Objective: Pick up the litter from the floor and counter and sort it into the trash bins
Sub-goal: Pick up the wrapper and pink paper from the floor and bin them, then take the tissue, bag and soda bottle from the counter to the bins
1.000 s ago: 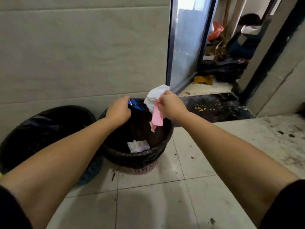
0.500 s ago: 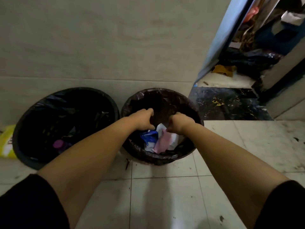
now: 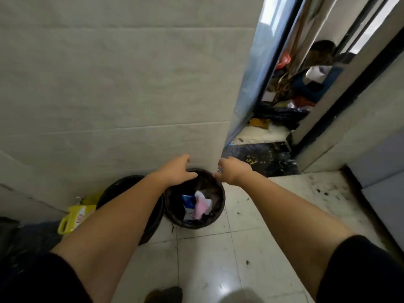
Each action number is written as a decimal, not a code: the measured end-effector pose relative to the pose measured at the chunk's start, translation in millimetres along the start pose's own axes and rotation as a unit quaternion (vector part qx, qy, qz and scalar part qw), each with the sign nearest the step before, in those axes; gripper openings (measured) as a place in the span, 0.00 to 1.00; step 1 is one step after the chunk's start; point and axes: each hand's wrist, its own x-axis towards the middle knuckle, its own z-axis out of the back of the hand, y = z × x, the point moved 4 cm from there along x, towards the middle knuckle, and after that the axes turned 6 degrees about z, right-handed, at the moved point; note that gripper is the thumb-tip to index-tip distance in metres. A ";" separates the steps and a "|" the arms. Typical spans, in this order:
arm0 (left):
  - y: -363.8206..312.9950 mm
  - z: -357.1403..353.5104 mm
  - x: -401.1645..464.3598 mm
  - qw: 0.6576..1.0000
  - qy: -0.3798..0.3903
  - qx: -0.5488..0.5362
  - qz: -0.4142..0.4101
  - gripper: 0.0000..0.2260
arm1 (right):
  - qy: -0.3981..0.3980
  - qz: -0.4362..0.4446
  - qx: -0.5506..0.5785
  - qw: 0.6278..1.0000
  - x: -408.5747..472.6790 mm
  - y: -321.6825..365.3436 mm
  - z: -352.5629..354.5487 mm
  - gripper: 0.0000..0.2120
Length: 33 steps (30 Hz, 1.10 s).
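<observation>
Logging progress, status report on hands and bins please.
Left hand open, empty. Right hand curled, contents unclear. Pink and white paper litter inside round black-lined bin. Nothing blocking.

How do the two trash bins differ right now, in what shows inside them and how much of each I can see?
The right bin is in nearly full view; the left bin is largely hidden behind the left forearm. The right bin shows litter inside: pink paper, white tissue and a blue wrapper; the left bin's visible interior is just dark. Both hands, left hand and right hand, are over the right bin, not the left bin. Both bins have black liners and stand by the wall.
</observation>
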 end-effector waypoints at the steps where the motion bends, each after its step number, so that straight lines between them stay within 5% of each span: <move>1: -11.3 12.7 -17.5 1.000 -0.001 0.001 -0.005 0.23 | 0.001 -0.010 0.013 1.000 -20.6 5.5 13.6 0.24; 8: -75.0 68.0 -115.8 0.985 0.064 0.134 -0.091 0.21 | -0.038 -0.118 0.095 0.988 -153.2 29.3 71.2 0.25; 14: -155.7 66.8 -166.4 0.936 0.103 0.255 -0.222 0.21 | -0.076 -0.244 0.181 0.950 -270.2 5.6 73.7 0.24; 23: -263.1 -50.4 -309.1 0.821 0.145 0.362 -0.416 0.22 | -0.159 -0.450 0.252 0.842 -513.3 -29.8 1.9 0.26; 33: -300.9 -208.4 -550.9 0.700 0.217 0.379 -0.564 0.23 | -0.170 -0.616 0.268 0.721 -790.7 19.1 -120.6 0.25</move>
